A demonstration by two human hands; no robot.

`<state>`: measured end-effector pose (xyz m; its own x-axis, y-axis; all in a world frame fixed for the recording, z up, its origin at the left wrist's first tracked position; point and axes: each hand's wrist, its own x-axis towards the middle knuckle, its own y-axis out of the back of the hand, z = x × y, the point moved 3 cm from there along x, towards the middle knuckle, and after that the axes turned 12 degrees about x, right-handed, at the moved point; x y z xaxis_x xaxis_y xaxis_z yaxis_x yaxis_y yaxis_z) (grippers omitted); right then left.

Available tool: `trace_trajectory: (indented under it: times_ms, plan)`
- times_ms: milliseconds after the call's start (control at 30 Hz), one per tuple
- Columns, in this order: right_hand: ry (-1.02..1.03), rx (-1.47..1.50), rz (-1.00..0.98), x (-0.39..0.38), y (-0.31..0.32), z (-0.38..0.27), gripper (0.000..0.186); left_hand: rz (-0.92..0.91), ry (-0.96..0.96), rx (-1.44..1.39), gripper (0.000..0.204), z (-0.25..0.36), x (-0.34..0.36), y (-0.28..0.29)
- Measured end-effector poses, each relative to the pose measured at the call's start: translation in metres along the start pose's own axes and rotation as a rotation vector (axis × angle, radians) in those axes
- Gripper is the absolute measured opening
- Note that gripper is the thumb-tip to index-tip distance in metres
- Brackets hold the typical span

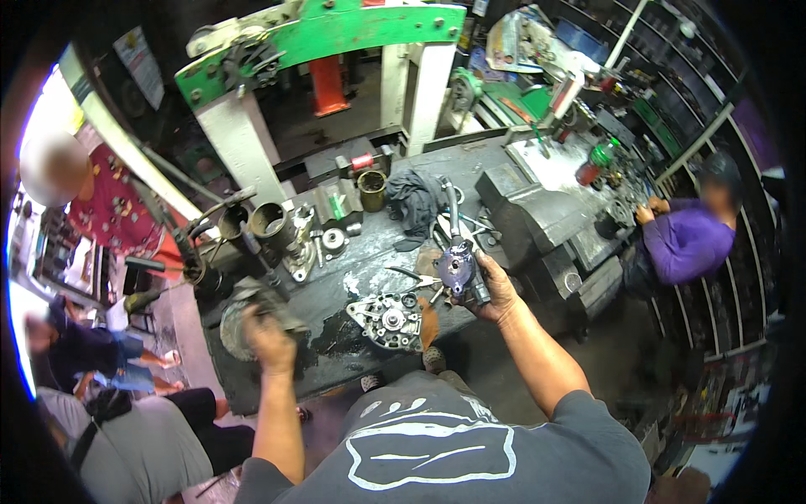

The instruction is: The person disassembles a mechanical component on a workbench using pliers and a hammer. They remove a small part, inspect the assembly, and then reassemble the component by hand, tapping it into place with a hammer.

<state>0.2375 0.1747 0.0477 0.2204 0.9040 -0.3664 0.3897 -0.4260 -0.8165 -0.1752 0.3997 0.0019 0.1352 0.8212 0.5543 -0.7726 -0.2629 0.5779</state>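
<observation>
In my right hand (pixel 497 290), the fingers are wrapped round a dark metal pump-like housing (pixel 457 267). A pipe-like metal piece (pixel 452 206) shows just beyond its upper end; I cannot tell whether they are joined. My left hand (pixel 270 343), blurred by motion, grips what looks like a grey-brown rag (pixel 267 304) over the bench's left end. Beside the rag lies a round, flat, greyish thing (pixel 235 332), partly covered. Between my hands a silver metal housing (pixel 388 322) with a central shaft rests on the bench. Pliers (pixel 414 276) lie just beyond it.
The dark workbench (pixel 336 290) carries metal cylinders (pixel 269 220), a dark cloth (pixel 411 202) and a large vise (pixel 537 218). Behind it rises a green and white press frame (pixel 336 42). One person (pixel 688 239) works at right; several others stand at left.
</observation>
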Motion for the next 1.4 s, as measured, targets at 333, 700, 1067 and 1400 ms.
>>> trace_trajectory:
  times_ms: [333,700,1067,1400]
  plan:
    - [-0.171,0.014,-0.177,0.036,-0.057,0.055,0.067,-0.476,0.008,-0.429,0.086,0.239,0.015,-0.078]
    - [-0.191,0.032,-0.317,0.019,-0.044,0.030,0.059,-0.600,0.149,-0.944,0.057,0.260,0.012,-0.097]
    - [-0.111,0.147,-0.307,0.005,-0.045,0.019,0.060,-0.505,0.114,-0.543,0.063,0.287,0.007,-0.079]
    - [-0.348,0.393,-0.489,-0.018,-0.068,0.037,0.083,0.000,0.211,-0.349,0.036,0.130,0.033,-0.052]
